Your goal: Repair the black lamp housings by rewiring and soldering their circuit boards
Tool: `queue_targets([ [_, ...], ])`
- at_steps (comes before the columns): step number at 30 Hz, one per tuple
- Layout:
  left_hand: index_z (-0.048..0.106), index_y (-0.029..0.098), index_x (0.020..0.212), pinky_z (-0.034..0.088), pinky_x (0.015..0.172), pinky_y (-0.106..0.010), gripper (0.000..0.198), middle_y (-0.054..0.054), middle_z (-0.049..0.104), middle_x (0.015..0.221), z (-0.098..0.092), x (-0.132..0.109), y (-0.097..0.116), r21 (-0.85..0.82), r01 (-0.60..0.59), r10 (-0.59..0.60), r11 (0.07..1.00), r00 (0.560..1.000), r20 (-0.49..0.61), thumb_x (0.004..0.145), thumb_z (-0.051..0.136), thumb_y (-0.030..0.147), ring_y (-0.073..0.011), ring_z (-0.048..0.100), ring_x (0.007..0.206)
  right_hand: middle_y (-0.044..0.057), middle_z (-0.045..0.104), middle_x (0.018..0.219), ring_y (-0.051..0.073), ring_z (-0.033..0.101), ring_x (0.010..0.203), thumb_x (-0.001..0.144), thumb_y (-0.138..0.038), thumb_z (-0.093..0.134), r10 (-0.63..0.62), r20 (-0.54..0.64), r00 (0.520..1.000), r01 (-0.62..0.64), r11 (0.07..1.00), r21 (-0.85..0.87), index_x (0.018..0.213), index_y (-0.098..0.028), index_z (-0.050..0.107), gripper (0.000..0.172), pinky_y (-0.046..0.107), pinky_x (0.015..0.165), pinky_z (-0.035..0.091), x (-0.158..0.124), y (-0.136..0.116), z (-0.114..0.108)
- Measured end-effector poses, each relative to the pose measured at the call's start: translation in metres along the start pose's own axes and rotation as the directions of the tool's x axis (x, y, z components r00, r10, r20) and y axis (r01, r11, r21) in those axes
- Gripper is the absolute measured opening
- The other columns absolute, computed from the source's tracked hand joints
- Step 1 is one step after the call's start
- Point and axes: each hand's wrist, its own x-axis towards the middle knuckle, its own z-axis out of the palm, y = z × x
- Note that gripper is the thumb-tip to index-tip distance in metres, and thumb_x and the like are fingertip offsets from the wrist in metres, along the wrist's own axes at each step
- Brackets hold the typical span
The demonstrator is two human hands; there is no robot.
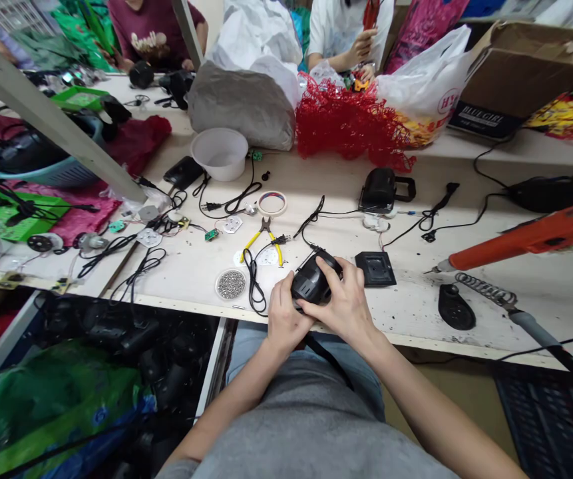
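Both my hands grip a small black plastic housing (311,283) just above the front edge of the white workbench (416,306). My left hand (283,313) wraps round its near left side. My right hand (343,299) closes over its top and right side, fingers curled. A thin black wire runs from the housing toward the bench's middle. Yellow-handled pliers (266,239) lie just behind it, and a small round lid of metal screws (231,284) sits to the left. A square black cover plate (376,268) lies to the right.
An orange glue gun (536,236) and a soldering iron (530,326) on a coil stand lie at the right. A white bowl (219,153), tape roll (272,202), another black unit (381,189), red mesh (351,123) and bags stand behind. Two people sit across the bench.
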Motion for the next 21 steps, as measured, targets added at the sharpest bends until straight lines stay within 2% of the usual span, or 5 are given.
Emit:
queue_targets([
  [4, 0.039, 0.014, 0.145, 0.055, 0.094, -0.045, 0.072, -0.016, 0.062, 0.118, 0.000, 0.001, 0.001, -0.007, 0.025, -0.025, 1.000, 1.000, -0.002, 0.078, 0.064, 0.021, -0.0288, 0.063, 0.108, 0.020, 0.046, 0.133, 0.039, 0.046, 0.121, 0.073, -0.055, 0.076, 0.007, 0.016, 1.000, -0.007, 1.000, -0.006, 0.139, -0.019, 0.056, 0.078, 0.060, 0.100, 0.047, 0.004, -0.001, -0.015],
  [9, 0.039, 0.014, 0.144, 0.053, 0.097, -0.045, 0.082, -0.016, 0.062, 0.119, -0.002, 0.003, 0.002, 0.008, 0.024, -0.024, 1.000, 1.000, 0.010, 0.077, 0.079, 0.041, -0.0301, 0.063, 0.111, 0.011, 0.051, 0.126, 0.034, 0.052, 0.118, 0.072, -0.067, 0.072, 0.209, -0.010, 0.978, -0.207, 0.973, 0.103, 0.140, -0.031, 0.053, 0.079, 0.058, 0.102, 0.046, 0.044, 0.032, -0.035],
  [15, 0.042, 0.013, 0.140, 0.055, 0.093, -0.043, 0.076, -0.016, 0.062, 0.114, -0.006, 0.007, 0.004, 0.020, -0.027, 0.026, 0.999, 1.000, 0.016, 0.080, 0.078, 0.044, -0.0289, 0.063, 0.107, 0.015, 0.048, 0.132, 0.037, 0.045, 0.122, 0.066, -0.064, 0.079, 0.253, -0.124, 0.960, -0.251, 0.968, 0.031, 0.133, -0.025, 0.057, 0.081, 0.061, 0.107, 0.039, 0.108, 0.092, 0.003],
  [18, 0.043, 0.012, 0.139, 0.055, 0.092, -0.043, 0.077, -0.016, 0.062, 0.112, -0.008, 0.009, 0.006, 0.027, -0.025, 0.024, 0.999, 0.999, 0.033, 0.079, 0.079, 0.044, -0.0288, 0.063, 0.105, 0.017, 0.048, 0.136, 0.038, 0.045, 0.123, 0.063, -0.059, 0.084, 0.207, -0.029, 0.978, -0.206, 0.978, 0.009, 0.133, -0.023, 0.058, 0.083, 0.060, 0.106, 0.041, 0.117, 0.102, 0.024],
  [21, 0.043, 0.012, 0.139, 0.055, 0.093, -0.043, 0.078, -0.015, 0.061, 0.113, -0.009, 0.011, 0.007, 0.036, -0.021, 0.019, 0.999, 0.999, 0.046, 0.079, 0.080, 0.044, -0.0286, 0.063, 0.105, 0.018, 0.049, 0.139, 0.039, 0.044, 0.128, 0.067, -0.054, 0.083, 0.175, -0.018, 0.984, -0.175, 0.984, 0.017, 0.133, -0.023, 0.058, 0.077, 0.060, 0.108, 0.040, 0.109, 0.098, 0.023],
])
